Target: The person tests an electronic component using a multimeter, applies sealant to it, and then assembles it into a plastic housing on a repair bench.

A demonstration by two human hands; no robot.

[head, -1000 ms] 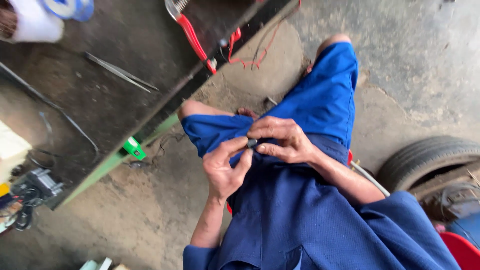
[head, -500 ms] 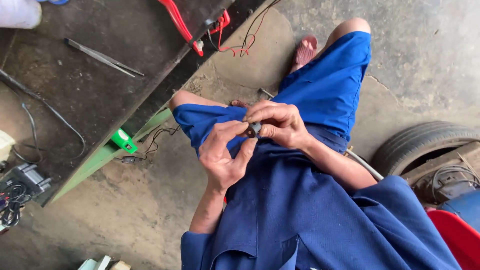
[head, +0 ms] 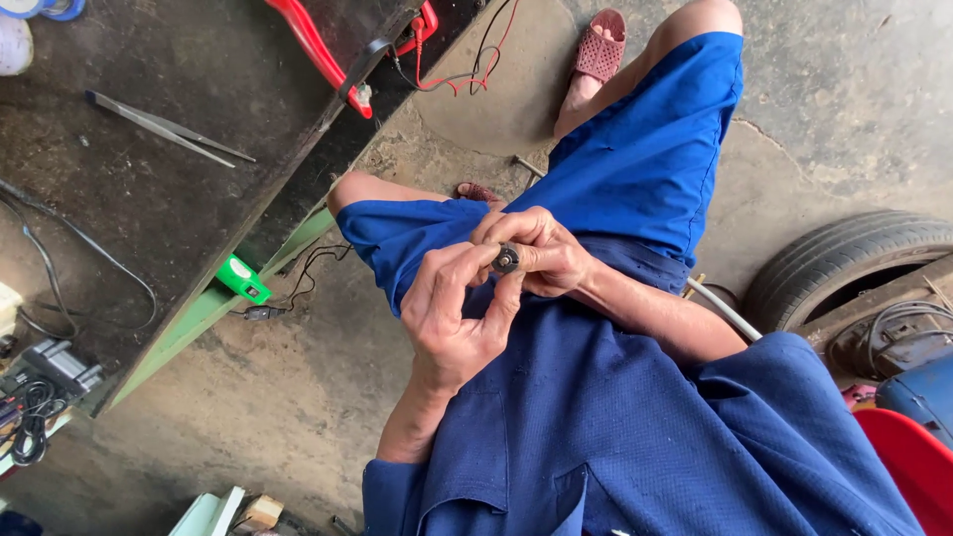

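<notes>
Both hands meet over my lap, above blue shorts [head: 645, 169] and a blue shirt. My left hand [head: 452, 323] comes up from the lower left, its thumb and fingers pinching a small dark round part [head: 506, 260]. From the right, my right hand [head: 544, 253] curls its fingers around the same part. Only the part's round end shows between the fingertips; the rest is hidden in the hands.
A dark workbench [head: 149, 199] fills the upper left, carrying long metal tweezers [head: 169, 127], a red tool [head: 318, 45], and red and black wires [head: 447, 60]. A green object [head: 243, 280] sits under its edge. A tyre [head: 844, 263] and a red container [head: 908, 467] lie right.
The view has shifted, so the bench and my legs sit lower and further right in frame. Both hands stay closed together on the small part, with only slight finger movement.
</notes>
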